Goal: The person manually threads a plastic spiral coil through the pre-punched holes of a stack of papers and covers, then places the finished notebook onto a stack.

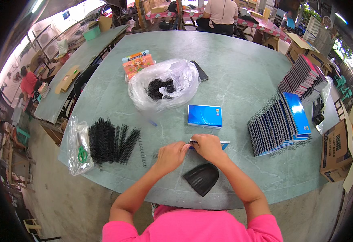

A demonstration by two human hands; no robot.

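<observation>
In front of me, my right hand (pixel 207 145) grips a small blue-covered notebook (pixel 225 144), held nearly edge-on, its fingers curled over the top. My left hand (pixel 174 155) is closed in a pinch at the notebook's left end; what lies between its fingertips is hidden. A faint piece of black spiral coil (pixel 155 155) shows just left of that hand. Beyond both hands lies a small stack of blue notebooks (pixel 204 116). To the left is a row of black spiral binding coils (pixel 110 141). A black, rounded wedge-shaped piece (pixel 202 179) sits nearer my body.
Coil-bound blue notebooks (pixel 271 127) are piled at right, with red-covered ones (pixel 299 78) behind. A plastic bag (pixel 140 90) holds more black coils. Green-handled scissors (pixel 82 155) lie on clear plastic at left. A cardboard box (pixel 334 151) stands beyond the table's right edge.
</observation>
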